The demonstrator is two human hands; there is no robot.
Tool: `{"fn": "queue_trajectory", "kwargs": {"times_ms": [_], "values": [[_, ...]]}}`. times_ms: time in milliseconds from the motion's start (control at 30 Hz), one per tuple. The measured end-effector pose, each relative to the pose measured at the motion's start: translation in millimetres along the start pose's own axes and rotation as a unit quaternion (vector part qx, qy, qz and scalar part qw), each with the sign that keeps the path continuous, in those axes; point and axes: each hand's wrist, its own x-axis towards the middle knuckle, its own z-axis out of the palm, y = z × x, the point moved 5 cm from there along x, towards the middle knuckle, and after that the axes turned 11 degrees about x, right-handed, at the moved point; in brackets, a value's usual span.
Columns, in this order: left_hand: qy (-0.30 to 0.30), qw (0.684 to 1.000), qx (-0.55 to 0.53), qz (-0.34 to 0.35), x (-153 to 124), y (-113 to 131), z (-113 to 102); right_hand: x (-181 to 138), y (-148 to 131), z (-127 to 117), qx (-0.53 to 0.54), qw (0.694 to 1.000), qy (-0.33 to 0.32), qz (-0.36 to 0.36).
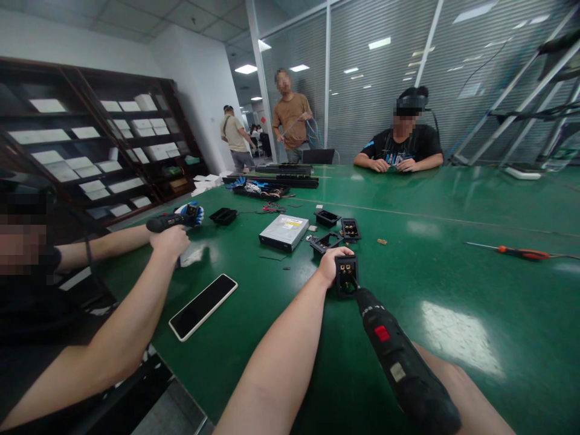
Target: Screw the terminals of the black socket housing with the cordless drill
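My left hand [332, 261] is closed around a small black socket block [347, 275] with brass contacts, holding it upright on the green table [453, 302]. My right hand [457, 386] comes in at the bottom right edge, mostly hidden behind a black electric screwdriver [394, 356] with a red button, which it grips. The screwdriver's tip touches the lower front of the block.
A silver optical drive [284, 231], several black socket parts [350, 228], a phone [203, 306] and a red-handled screwdriver [521, 252] lie on the table. A co-worker's arm [113, 338] reaches in from the left beside another power driver [170, 222]. A person [401, 145] sits opposite; two people stand behind.
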Motion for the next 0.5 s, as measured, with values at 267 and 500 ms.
{"fn": "queue_trajectory", "kwargs": {"times_ms": [267,500], "values": [[0.004,1.000,0.001,0.000,-5.6,3.6,1.6,1.0,0.9,-0.3,0.008,1.000,0.020,-0.006],[0.030,0.999,0.033,-0.020,-9.6,7.4,2.2,1.4,4.4,-1.7,-0.013,1.000,-0.007,-0.007]]}}
